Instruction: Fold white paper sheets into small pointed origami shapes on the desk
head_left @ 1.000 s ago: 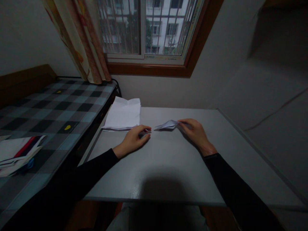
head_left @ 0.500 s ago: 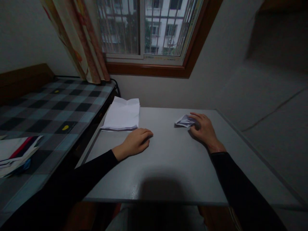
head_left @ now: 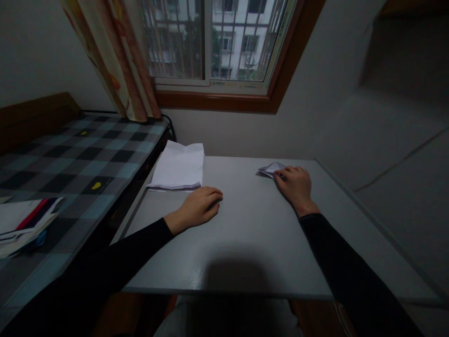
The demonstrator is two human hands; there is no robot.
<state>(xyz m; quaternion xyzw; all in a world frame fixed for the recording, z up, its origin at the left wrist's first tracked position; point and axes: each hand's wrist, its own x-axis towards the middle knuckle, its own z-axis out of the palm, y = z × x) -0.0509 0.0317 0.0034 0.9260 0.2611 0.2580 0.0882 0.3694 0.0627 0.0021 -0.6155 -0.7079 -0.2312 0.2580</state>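
Note:
A small folded piece of white paper (head_left: 270, 169) is at the far right part of the white table (head_left: 242, 220). My right hand (head_left: 295, 186) has its thumb and fingers pinched on the paper's near right corner, and part of the paper is hidden behind the fingers. Resting on the tabletop left of centre is my left hand (head_left: 196, 208), palm down with the fingers loosely stretched out and nothing in it. Just beyond it lies a stack of white paper sheets (head_left: 178, 164), the top one creased, at the table's far left corner.
A bed with a checked cover (head_left: 115, 152) stands along the table's left side, with printed papers (head_left: 26, 220) on it. Ahead are a wall and a barred window (head_left: 231, 42) with a patterned curtain (head_left: 119, 61). Another wall (head_left: 386, 140) borders the right side.
My right hand has closed its fingers onto the folded paper, where they were more spread around it before. The paper has shifted and turned slightly. My left hand has stayed still.

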